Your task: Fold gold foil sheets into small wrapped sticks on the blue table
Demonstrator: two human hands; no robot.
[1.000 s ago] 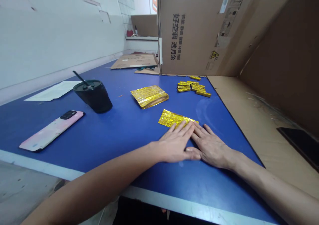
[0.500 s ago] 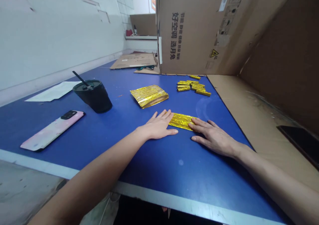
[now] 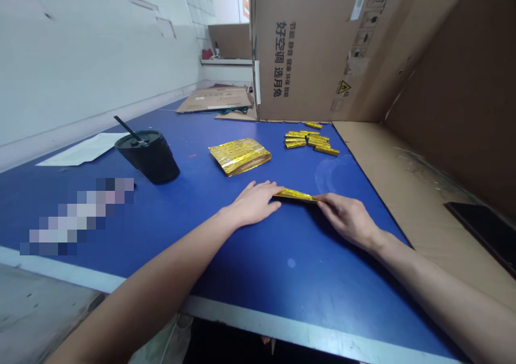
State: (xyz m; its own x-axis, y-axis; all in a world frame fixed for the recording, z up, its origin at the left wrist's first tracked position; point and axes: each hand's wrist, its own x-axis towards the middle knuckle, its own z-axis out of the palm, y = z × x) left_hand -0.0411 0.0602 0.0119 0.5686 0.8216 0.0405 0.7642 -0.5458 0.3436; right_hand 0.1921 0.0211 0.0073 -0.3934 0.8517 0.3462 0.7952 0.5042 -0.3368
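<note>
A strip of shiny gold foil paper (image 3: pixel 296 193) lies on the blue table between my two hands, its near long edge raised from the surface. My left hand (image 3: pixel 255 204) rests palm down with fingers stretched out, the fingertips on the strip's left end. At the right end, the thumb and fingers of my right hand (image 3: pixel 350 221) pinch the foil. Just beyond the left hand sits a stack of flat gold foil sheets (image 3: pixel 241 156). Farther back on the right is a group of narrow folded gold foil pieces (image 3: pixel 318 141).
A dark lidded cup (image 3: pixel 150 159) with a straw stands on the left, near white paper (image 3: pixel 80 150). A pixelated oblong (image 3: pixel 80 213) lies in front of it. Tall cardboard (image 3: pixel 314 47) walls the back and right; a dark flat object (image 3: pixel 479 235) lies at far right.
The strip, flat before, now has its near edge lifted. My right hand has gone from lying spread on it to pinching its right end. My left hand stays almost in place.
</note>
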